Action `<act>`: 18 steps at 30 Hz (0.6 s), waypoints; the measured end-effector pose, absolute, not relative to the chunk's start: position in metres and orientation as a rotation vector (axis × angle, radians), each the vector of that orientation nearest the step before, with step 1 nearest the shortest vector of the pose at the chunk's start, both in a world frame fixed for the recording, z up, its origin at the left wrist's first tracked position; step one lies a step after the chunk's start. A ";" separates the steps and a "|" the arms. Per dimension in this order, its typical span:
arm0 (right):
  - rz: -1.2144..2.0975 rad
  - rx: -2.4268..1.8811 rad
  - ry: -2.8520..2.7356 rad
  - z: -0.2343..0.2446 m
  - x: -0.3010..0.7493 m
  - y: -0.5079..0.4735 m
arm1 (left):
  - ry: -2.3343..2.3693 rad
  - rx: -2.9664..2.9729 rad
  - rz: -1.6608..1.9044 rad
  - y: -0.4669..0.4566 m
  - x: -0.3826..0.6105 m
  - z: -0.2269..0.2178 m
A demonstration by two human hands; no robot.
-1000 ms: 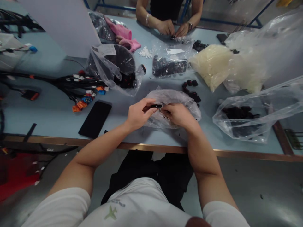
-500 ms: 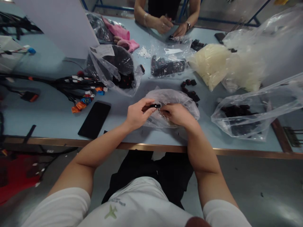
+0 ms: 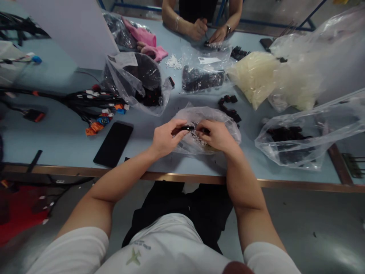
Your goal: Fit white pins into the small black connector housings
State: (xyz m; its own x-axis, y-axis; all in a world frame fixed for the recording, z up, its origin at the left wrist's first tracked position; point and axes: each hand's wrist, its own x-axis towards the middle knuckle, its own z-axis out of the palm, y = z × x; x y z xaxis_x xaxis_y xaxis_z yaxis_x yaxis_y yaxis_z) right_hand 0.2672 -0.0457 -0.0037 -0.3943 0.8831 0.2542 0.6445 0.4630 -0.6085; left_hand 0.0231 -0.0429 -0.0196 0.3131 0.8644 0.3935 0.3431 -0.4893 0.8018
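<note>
A: The right hand [image 3: 218, 136] has eased away from the left hand [image 3: 167, 139], along a small black connector [image 3: 186, 128].

B: And the grip?

A: Both close on it, pinching it between them above a clear plastic bag [image 3: 199, 114].

B: Risk?

A: Sweaty or hurried fingers could lose it, dropping it into the bag's folds or among the loose black connectors [image 3: 228, 104].

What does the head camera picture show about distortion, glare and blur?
In the head view, wide-angle distortion makes the left forearm and right forearm look stretched; glare shines on the grey floor; the small black connector looks slightly soft.
</note>
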 end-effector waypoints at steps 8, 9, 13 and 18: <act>0.201 -1.159 -2.096 -0.002 0.255 -0.056 | 1.111 2.235 1.145 -0.043 0.022 -0.018; 0.165 -1.151 -2.095 -0.002 0.254 -0.057 | 1.115 2.269 1.152 -0.043 0.022 -0.019; 0.087 -1.139 -2.077 -0.001 0.249 -0.061 | 1.108 2.400 1.235 -0.044 0.023 -0.023; 0.055 -1.078 -2.055 0.000 0.246 -0.063 | 0.935 2.526 1.366 -0.048 0.024 -0.027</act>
